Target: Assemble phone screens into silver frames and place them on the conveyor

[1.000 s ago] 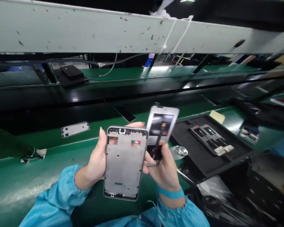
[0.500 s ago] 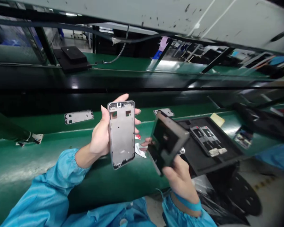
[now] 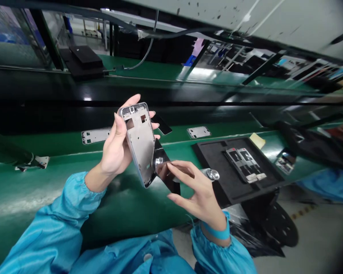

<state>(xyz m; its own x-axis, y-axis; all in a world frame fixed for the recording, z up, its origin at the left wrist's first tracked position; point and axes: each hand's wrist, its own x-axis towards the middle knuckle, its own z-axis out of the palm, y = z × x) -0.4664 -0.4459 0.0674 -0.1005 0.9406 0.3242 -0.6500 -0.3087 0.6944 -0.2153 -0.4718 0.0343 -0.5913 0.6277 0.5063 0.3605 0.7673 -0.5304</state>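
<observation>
My left hand [image 3: 114,152] is wrapped round a phone frame [image 3: 140,140], a bare grey tray with cut-outs near its top, held tilted above the green bench. In my right hand [image 3: 194,186] is a glossy black phone screen [image 3: 167,173], seen at a slant. Its left edge meets or overlaps the frame's lower right side; whether they touch I cannot tell. The right fingers lie on the screen's face, the thumb by its lower edge. Behind the left fingers, a dark phone panel [image 3: 162,126] lies on the green strip.
More phone frames [image 3: 199,132] lie on the strip, one partly behind my left hand. To the right, a black foam tray [image 3: 208,152] carries several phone parts [image 3: 246,163]. A silver round-ended object [image 3: 213,174] and a yellow note [image 3: 257,140] are near it. An overhead beam [image 3: 246,23] crosses above.
The screen has swung left from beside the tray to the frame's right side and turned more edge-on. My left hand has moved slightly up and left, tilting the frame.
</observation>
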